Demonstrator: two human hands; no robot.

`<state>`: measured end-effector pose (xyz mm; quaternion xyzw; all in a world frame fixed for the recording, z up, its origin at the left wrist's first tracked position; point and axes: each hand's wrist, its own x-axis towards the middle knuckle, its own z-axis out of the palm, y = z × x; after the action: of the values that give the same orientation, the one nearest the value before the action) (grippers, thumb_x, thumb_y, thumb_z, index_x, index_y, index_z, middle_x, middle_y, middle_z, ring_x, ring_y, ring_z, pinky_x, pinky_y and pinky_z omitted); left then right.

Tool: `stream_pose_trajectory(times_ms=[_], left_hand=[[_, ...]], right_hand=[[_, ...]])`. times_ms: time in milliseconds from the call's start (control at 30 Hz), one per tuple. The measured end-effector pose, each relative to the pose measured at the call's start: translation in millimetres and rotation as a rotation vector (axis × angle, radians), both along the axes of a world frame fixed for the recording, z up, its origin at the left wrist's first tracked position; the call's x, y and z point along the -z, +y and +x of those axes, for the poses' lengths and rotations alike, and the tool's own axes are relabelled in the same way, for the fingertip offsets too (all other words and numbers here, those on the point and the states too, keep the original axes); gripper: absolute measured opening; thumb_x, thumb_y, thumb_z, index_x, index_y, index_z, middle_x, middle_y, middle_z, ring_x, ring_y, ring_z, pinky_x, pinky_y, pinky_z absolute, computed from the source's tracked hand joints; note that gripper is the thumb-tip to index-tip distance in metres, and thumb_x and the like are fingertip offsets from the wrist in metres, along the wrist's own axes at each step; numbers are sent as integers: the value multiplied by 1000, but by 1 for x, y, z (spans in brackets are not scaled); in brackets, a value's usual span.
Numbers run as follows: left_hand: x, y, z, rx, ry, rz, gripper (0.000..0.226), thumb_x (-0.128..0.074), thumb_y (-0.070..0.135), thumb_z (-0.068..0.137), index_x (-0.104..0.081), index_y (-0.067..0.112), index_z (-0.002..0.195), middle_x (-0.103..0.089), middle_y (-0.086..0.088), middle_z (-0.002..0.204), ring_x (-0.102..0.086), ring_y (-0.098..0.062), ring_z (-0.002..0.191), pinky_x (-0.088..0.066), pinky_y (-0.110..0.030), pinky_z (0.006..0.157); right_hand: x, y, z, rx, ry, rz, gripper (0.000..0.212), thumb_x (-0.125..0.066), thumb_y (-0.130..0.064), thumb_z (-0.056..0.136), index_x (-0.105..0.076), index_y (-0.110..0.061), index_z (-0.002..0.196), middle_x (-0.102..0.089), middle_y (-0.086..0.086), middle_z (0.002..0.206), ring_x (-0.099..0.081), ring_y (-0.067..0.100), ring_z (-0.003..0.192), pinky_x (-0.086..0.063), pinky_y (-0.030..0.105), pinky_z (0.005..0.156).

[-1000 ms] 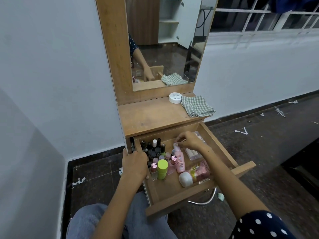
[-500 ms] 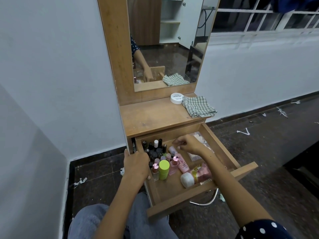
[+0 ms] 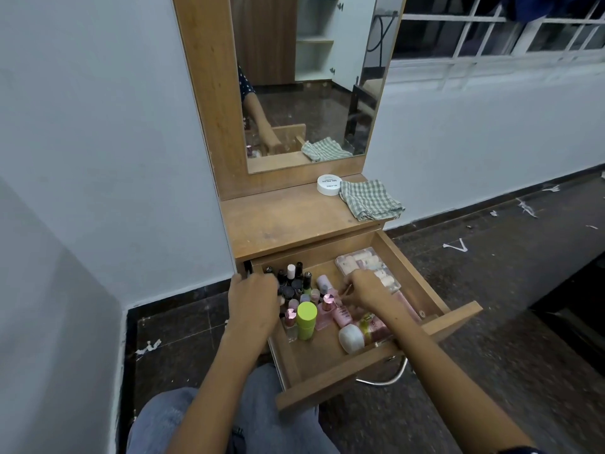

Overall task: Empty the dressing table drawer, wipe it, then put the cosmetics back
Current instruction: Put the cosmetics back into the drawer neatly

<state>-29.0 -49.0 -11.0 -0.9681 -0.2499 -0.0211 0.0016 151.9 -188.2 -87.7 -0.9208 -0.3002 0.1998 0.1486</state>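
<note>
The wooden drawer (image 3: 379,371) is pulled out below the dressing table top (image 3: 281,221). Inside stand several small nail polish bottles (image 3: 296,276), a lime green bottle (image 3: 306,321), pink bottles (image 3: 342,314), a lying bottle with a white cap (image 3: 352,338) and a clear box of small items (image 3: 363,263). My left hand (image 3: 253,303) curls over the drawer's left wall, beside the nail polish bottles. My right hand (image 3: 365,290) is inside the drawer above the pink bottles, its fingertips pinched on a thin stick (image 3: 345,290).
A white round jar (image 3: 329,185) and a folded checked cloth (image 3: 370,199) lie on the table top at the right. The mirror (image 3: 311,80) rises behind. White walls stand left and right; the dark floor (image 3: 491,290) has paper scraps. My knee (image 3: 262,421) sits under the drawer's front.
My right hand has drawn from the back of the drawer toward the pink bottles in the middle. My left hand has slid slightly further along the drawer's left wall.
</note>
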Motion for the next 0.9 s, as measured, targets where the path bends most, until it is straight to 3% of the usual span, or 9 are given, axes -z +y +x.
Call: stream_pose_trajectory(times_ms=[67, 133, 167, 233, 367, 567, 667, 767, 900], left_hand=[[-5, 1, 9, 31, -146, 38, 31, -44, 28, 98, -53, 21, 126, -56, 0, 130, -50, -19, 120, -31, -34, 102], [-3, 5, 21, 63, -163, 36, 46, -36, 30, 101, -31, 20, 146, -25, -4, 155, -22, -21, 143, -17, -41, 115], [0, 7, 26, 71, -123, 25, 51, -33, 31, 102, -20, 18, 150, -11, -5, 159, -8, -21, 146, -9, -43, 117], [11, 11, 34, 75, -42, 20, 57, -28, 34, 102, -8, 15, 152, 2, -7, 159, 4, -22, 147, 0, -46, 117], [25, 16, 42, 58, 8, 27, 60, -22, 39, 102, -1, 11, 151, 6, -7, 159, 9, -22, 146, 5, -47, 116], [31, 17, 43, 48, 8, -61, 62, -20, 41, 102, 5, 13, 151, 13, -4, 158, 12, -17, 146, 7, -44, 116], [29, 19, 44, 58, 9, -84, 61, -21, 40, 103, 5, 13, 151, 14, -4, 158, 12, -16, 145, 7, -43, 116], [30, 18, 43, 45, 1, -83, 61, -22, 39, 103, 6, 13, 151, 14, -4, 158, 13, -16, 145, 6, -42, 116], [33, 17, 44, 38, -8, -67, 60, -21, 37, 103, 7, 13, 151, 16, -3, 158, 14, -16, 145, 6, -42, 117]], right_hand=[[-3, 0, -2, -10, -6, -19, 12, -74, -20, 80, -70, -14, 89, -71, 7, 93, -62, 12, 79, -43, 13, 60], [-7, -1, -3, -18, -46, -31, 12, -74, -21, 79, -71, -14, 89, -71, 5, 95, -63, 13, 85, -49, 20, 72], [-10, -1, -3, -23, -77, -21, 11, -73, -21, 80, -72, -14, 88, -71, 5, 95, -64, 14, 86, -52, 25, 78], [-20, -1, 0, -1, -129, 61, 6, -72, -20, 81, -72, -16, 85, -73, 0, 89, -67, 14, 81, -54, 29, 75], [-49, 10, 8, 87, -253, 315, 3, -70, -28, 82, -71, -25, 82, -69, -11, 76, -65, 8, 74, -54, 31, 70], [-70, 57, 26, 78, -431, 665, 14, -64, -18, 85, -70, -14, 97, -72, -2, 94, -65, 12, 87, -54, 33, 80], [-68, 85, 44, 19, -485, 581, 28, -61, -17, 87, -64, -10, 114, -65, 7, 118, -59, 22, 111, -47, 36, 92], [-63, 108, 64, -33, -487, 429, 43, -56, -22, 92, -51, -4, 131, -46, 15, 143, -40, 28, 134, -33, 38, 108], [-54, 121, 78, -42, -496, 263, 50, -46, -38, 96, -46, -3, 131, -46, 16, 141, -43, 31, 129, -33, 45, 106]])
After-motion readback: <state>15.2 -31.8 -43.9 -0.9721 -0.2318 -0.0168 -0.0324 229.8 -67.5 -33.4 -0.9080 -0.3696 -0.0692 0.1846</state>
